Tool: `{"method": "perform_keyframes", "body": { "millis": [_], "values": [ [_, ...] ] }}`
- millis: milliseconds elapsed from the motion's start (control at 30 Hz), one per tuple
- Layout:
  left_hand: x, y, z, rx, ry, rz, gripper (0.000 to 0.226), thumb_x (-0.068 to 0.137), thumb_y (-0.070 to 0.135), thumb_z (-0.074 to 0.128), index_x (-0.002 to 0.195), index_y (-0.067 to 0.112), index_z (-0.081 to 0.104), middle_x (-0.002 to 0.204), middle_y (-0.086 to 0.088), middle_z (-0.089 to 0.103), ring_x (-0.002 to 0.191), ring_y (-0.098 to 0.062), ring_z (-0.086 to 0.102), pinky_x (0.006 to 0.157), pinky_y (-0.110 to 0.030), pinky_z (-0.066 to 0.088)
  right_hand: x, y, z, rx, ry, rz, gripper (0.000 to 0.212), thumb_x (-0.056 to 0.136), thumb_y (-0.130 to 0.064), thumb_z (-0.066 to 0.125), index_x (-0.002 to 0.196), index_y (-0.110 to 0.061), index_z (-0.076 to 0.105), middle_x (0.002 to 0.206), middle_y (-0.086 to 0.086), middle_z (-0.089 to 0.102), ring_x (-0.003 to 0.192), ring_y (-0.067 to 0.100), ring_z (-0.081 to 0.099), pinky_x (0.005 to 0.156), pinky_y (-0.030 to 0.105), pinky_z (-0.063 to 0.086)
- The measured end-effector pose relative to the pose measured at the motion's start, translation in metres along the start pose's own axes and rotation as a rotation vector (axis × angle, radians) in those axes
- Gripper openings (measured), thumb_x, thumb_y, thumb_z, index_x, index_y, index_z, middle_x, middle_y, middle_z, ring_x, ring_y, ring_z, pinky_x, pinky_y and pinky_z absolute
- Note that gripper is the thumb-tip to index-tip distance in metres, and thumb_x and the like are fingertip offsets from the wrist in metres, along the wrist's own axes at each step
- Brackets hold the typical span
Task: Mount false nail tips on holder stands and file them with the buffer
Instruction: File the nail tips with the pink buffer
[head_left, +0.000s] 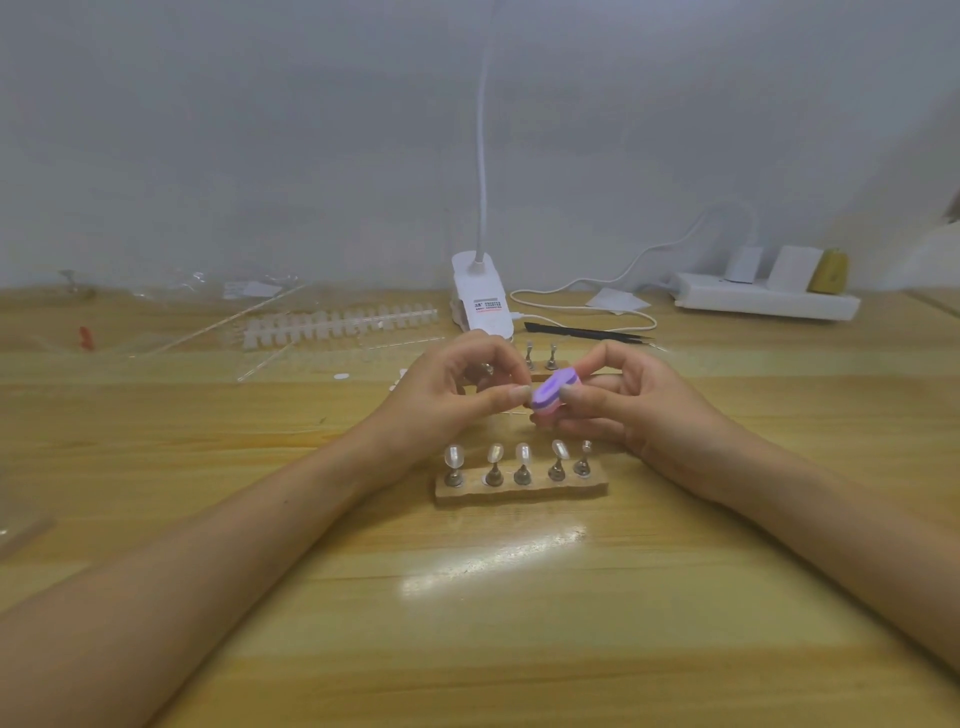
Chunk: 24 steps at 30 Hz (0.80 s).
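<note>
Nail tips (522, 452) stand upright on a row of five holder stands in the near wooden base (519, 493), in front of both hands and closer to the wearer. Four stands carry clear tips. Whether the right-end stand (583, 460) carries one is too small to tell.

Head view. The right hand (628, 415) grips the purple-and-pink buffer (553, 391) between thumb and fingers, raised off the table (519, 623). The buffer's long axis runs from lower left to upper right, its lower end pointing at the left hand. The left hand (452, 395) is curled, thumb and forefinger pinched together. A glint of metal between its fingers suggests a single stand (488, 370), held just left of the buffer. Whether the left thumb tip touches the buffer's end cannot be told.

Governing relation: the work piece lies directly left of the buffer at about the same height, with the hands nearly meeting. Judgement: filing is under way or about to start. The stroke calls for the buffer face to cross the tip's edge while the left hand holds steady.

Obscured: any tip on the held stand is hidden behind the left fingers. A second base behind the hands is mostly covered; two bare stands (551, 356) show above it. A strip of spare tips (337, 322) lies well off at left rear, blurred.
</note>
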<state>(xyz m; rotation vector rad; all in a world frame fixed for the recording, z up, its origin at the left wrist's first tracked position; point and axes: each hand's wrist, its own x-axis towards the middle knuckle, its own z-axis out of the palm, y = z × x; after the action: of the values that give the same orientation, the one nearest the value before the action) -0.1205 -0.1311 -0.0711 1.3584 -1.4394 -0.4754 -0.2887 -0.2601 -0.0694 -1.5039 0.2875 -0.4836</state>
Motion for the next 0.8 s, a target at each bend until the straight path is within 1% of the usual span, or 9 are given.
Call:
{"method": "perform_keyframes", "body": {
  "millis": [100,200,233,333,400,467,567,700,800],
  "values": [
    [0.0002,0.0006,0.0007,-0.004,0.009,0.0,0.011,0.089,0.009,0.069,0.082,0.017,0.066,0.083,0.01,0.06,0.076,-0.003,0.053,0.07,-0.014,0.042,-0.0004,-0.0002,0.0004,-0.006,0.005,-0.003,0.026,0.08,-0.017,0.074,0.095,-0.007,0.054,0.099,0.021,0.075,0.094,0.031,0.075,0.074,0.027,0.06],
    [0.0007,0.0003,0.0006,-0.01,0.021,0.004,0.012,0.089,0.007,0.068,0.082,0.016,0.065,0.083,0.009,0.06,0.075,-0.004,0.053,0.071,-0.016,0.042,-0.003,0.0006,0.0046,-0.105,-0.059,0.015,0.028,0.082,-0.019,0.074,0.097,-0.009,0.053,0.098,0.018,0.076,0.086,0.025,0.076,0.069,0.024,0.057],
    [0.0008,-0.0001,0.0007,-0.01,0.023,0.001,0.012,0.089,0.007,0.068,0.082,0.016,0.065,0.083,0.008,0.06,0.076,-0.006,0.053,0.073,-0.018,0.043,-0.0035,0.0004,0.0055,-0.109,-0.061,0.009,0.027,0.083,-0.018,0.074,0.097,-0.009,0.053,0.098,0.018,0.076,0.085,0.024,0.076,0.068,0.024,0.057],
    [0.0002,-0.0014,0.0006,-0.014,0.032,-0.024,0.011,0.088,0.011,0.07,0.081,0.018,0.065,0.087,0.006,0.058,0.081,-0.013,0.053,0.079,-0.028,0.045,-0.0026,0.0005,0.0041,-0.013,0.051,-0.038,0.025,0.081,-0.016,0.072,0.096,-0.008,0.053,0.098,0.019,0.076,0.091,0.03,0.076,0.073,0.028,0.06],
    [-0.0004,-0.0009,0.0007,-0.008,0.034,-0.021,0.012,0.088,0.01,0.07,0.081,0.018,0.065,0.088,0.002,0.057,0.082,-0.016,0.052,0.08,-0.031,0.045,-0.0029,0.0011,0.005,-0.056,0.032,-0.026,0.026,0.081,-0.017,0.073,0.096,-0.009,0.053,0.098,0.018,0.076,0.092,0.03,0.075,0.073,0.027,0.06],
    [-0.0006,0.0014,0.001,0.006,0.037,-0.013,0.013,0.088,0.007,0.069,0.081,0.017,0.064,0.09,-0.004,0.056,0.082,-0.017,0.051,0.079,-0.029,0.044,-0.0034,0.0014,0.0071,-0.137,-0.032,-0.013,0.026,0.082,-0.019,0.073,0.096,-0.01,0.053,0.099,0.017,0.076,0.092,0.028,0.075,0.073,0.026,0.058],
    [-0.0009,0.0047,0.0019,0.008,0.036,-0.023,0.012,0.088,0.004,0.068,0.082,0.012,0.063,0.092,-0.007,0.057,0.082,-0.017,0.052,0.077,-0.025,0.044,-0.0042,0.0011,0.0057,-0.042,0.05,-0.039,0.024,0.081,-0.018,0.072,0.094,-0.01,0.053,0.097,0.019,0.076,0.094,0.03,0.075,0.078,0.03,0.059],
    [-0.0014,0.006,0.0019,0.009,0.041,-0.021,0.014,0.089,0.001,0.067,0.082,0.012,0.062,0.09,-0.005,0.057,0.081,-0.014,0.052,0.077,-0.022,0.043,-0.0063,0.0014,0.0091,-0.164,-0.051,-0.034,0.024,0.082,-0.022,0.074,0.091,-0.014,0.053,0.096,0.017,0.077,0.083,0.022,0.074,0.069,0.024,0.056],
    [-0.001,0.0062,0.0022,0.01,0.034,-0.031,0.014,0.089,0.002,0.067,0.081,0.013,0.062,0.088,0.001,0.057,0.079,-0.01,0.052,0.075,-0.019,0.042,-0.005,0.0012,0.0057,-0.052,0.047,-0.059,0.023,0.082,-0.017,0.071,0.094,-0.009,0.053,0.097,0.019,0.076,0.09,0.029,0.076,0.074,0.028,0.06]
  ]
}}
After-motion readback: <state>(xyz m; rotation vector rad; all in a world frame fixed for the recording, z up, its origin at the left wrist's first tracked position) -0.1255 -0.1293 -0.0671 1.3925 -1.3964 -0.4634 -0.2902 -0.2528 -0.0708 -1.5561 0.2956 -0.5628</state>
